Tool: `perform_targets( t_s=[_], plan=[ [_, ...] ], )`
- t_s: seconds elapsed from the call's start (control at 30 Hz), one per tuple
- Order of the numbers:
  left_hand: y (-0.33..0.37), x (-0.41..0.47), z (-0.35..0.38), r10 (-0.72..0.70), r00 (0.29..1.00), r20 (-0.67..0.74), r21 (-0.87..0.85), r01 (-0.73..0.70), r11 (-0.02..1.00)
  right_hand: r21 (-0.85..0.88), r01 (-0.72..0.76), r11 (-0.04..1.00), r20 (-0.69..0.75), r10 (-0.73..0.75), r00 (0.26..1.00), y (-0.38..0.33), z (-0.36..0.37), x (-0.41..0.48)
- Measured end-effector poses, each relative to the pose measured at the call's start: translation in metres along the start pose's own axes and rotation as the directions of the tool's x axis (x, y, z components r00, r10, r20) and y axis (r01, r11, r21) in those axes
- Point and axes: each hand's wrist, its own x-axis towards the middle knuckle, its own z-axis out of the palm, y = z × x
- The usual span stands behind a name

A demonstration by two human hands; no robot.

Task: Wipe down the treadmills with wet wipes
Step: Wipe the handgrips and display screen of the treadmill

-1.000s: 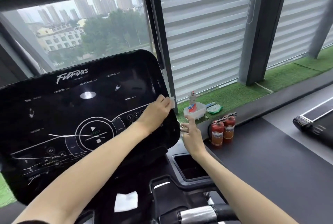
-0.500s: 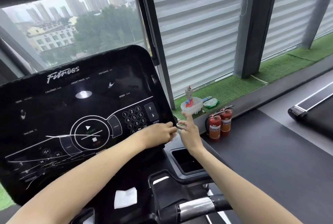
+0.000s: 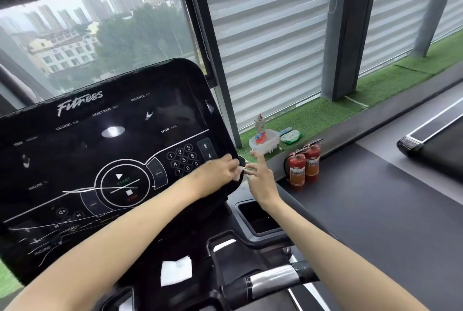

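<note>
Left hand [image 3: 218,170] pinches a small white wet wipe [image 3: 238,175] at the glossy black treadmill console [image 3: 100,155] edge. Right hand [image 3: 261,181] hovers alongside, fingers spread.

Head camera looks forward and down, close over the treadmill console [image 3: 87,150] (wide-angle, sole view).
</note>
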Motion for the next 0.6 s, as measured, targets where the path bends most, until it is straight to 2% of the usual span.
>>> perform_targets(
  t_s=[0.07, 0.17, 0.3, 0.43, 0.6],
  plan=[
    [0.012, -0.003, 0.007, 0.077, 0.982, 0.174, -0.033, -0.073, 0.997, -0.011, 0.000, 1.000, 0.002, 0.000, 1.000, -0.001, -0.001, 0.001],
    [0.011, -0.004, 0.011, 0.067, 0.947, 0.313, -0.115, -0.032, 0.993, -0.030, 0.001, 1.000, 0.007, -0.001, 1.000, -0.003, -0.001, 0.000],
    [-0.005, -0.016, 0.004, 0.006, 0.954, 0.300, -0.250, 0.072, 0.966, -0.057, 0.018, 0.998, 0.028, -0.016, 0.999, -0.006, -0.003, -0.004],
    [-0.006, -0.023, 0.007, -0.024, 0.957, 0.289, -0.229, 0.093, 0.969, -0.059, 0.026, 0.998, 0.044, -0.023, 0.999, -0.010, -0.004, -0.008],
    [-0.002, -0.011, 0.016, 0.062, 0.960, 0.272, -0.110, -0.033, 0.993, -0.043, -0.009, 0.999, 0.041, 0.011, 0.999, -0.010, -0.006, -0.006]
  ],
)
